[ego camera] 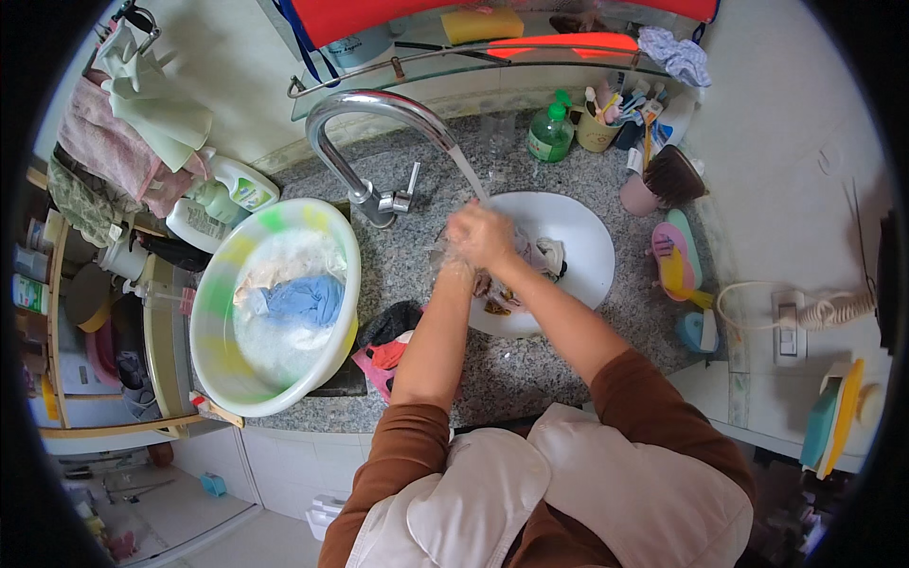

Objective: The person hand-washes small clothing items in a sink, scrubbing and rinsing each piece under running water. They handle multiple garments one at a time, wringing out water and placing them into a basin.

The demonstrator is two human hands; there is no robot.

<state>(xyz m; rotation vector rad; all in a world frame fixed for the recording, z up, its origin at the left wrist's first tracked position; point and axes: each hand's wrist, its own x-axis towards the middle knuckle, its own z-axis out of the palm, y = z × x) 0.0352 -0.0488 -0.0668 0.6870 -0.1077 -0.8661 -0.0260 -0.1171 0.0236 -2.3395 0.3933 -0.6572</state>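
Observation:
Water runs from the chrome faucet onto my hands, which are pressed together above the left edge of the white sink basin. My left hand is mostly covered by splashing water and by my right hand. The fingers are blurred, and whether any cloth is between them is hidden. Below my wrists, wet garments lie in the basin, among them a white and black piece. To the left, a large plastic washbasin contains suds and a blue cloth.
Dark, red and pink clothes lie on the granite counter between washbasin and sink. Behind the sink stand a green soap pump bottle and a toothbrush cup. A brush in a pink cup and a soap dish line the right side.

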